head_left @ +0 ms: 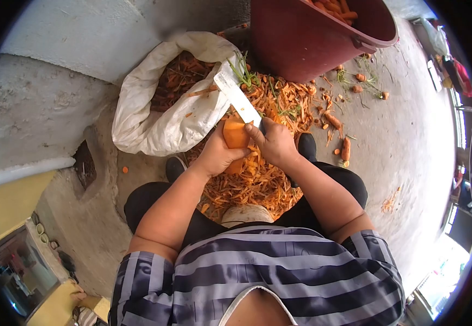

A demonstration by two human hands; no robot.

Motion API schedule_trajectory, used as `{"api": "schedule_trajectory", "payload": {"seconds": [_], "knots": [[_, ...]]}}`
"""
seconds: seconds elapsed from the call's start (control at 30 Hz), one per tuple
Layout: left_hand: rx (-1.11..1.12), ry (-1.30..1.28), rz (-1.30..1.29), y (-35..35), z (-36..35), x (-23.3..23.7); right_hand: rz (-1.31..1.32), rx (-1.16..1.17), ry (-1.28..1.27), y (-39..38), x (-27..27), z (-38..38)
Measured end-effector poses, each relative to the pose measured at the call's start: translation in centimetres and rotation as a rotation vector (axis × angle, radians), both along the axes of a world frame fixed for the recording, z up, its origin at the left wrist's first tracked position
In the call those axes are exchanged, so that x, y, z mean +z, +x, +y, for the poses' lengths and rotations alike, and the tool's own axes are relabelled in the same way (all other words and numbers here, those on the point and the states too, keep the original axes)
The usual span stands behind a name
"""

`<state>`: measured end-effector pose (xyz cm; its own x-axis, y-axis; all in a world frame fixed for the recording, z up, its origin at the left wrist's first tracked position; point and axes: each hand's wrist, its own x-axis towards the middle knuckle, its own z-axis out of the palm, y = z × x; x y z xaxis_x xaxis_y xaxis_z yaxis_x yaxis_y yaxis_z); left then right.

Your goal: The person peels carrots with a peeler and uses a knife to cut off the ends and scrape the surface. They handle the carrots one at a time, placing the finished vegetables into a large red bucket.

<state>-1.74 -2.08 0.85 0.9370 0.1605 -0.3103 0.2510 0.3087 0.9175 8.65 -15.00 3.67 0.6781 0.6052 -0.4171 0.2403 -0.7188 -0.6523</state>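
Between my hands is a thick, smooth orange vegetable piece [236,133], too broad to name surely as carrot or squash. My left hand [217,152] is closed around its left side. My right hand [277,142] grips a knife [237,99] by its handle, the thumb reaching toward the vegetable. The knife's wide pale blade points up and left, beyond the piece, toward the sack. Below my hands, orange chunks [253,163] lie over a heap of peelings [225,193] between my legs. My fingers hide much of the handle and the piece's lower side.
An open white sack [138,122] holding peelings stands ahead on the left. Ahead on the right, a dark red tub [306,46] contains carrots [336,8]. Loose carrots [346,149] and green tops [247,76] are scattered about. A concrete wall [40,98] rises at left.
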Motion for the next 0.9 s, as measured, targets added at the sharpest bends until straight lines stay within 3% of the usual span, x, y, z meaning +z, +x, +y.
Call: {"api": "schedule_trajectory", "payload": {"seconds": [0.07,0.17,0.6,0.8,0.9], "knots": [[0.015,0.064,-0.016,-0.1,-0.2,-0.1,0.112,-0.025,0.074,0.3,0.5,0.0],[0.050,0.101,-0.039,-0.3,-0.4,-0.5,0.051,-0.039,0.156,0.1,-1.2,-0.1],[0.146,0.468,-0.028,-0.8,-1.5,-1.4,-0.093,0.021,-0.006,-0.8,-1.2,0.8],[0.070,0.509,0.131,-0.7,-1.1,-0.8,-0.050,0.014,0.040,-0.8,-2.8,0.5],[0.043,0.593,0.076,-0.6,-1.1,-0.6,-0.039,0.048,-0.022,-0.7,-1.8,0.6]]}}
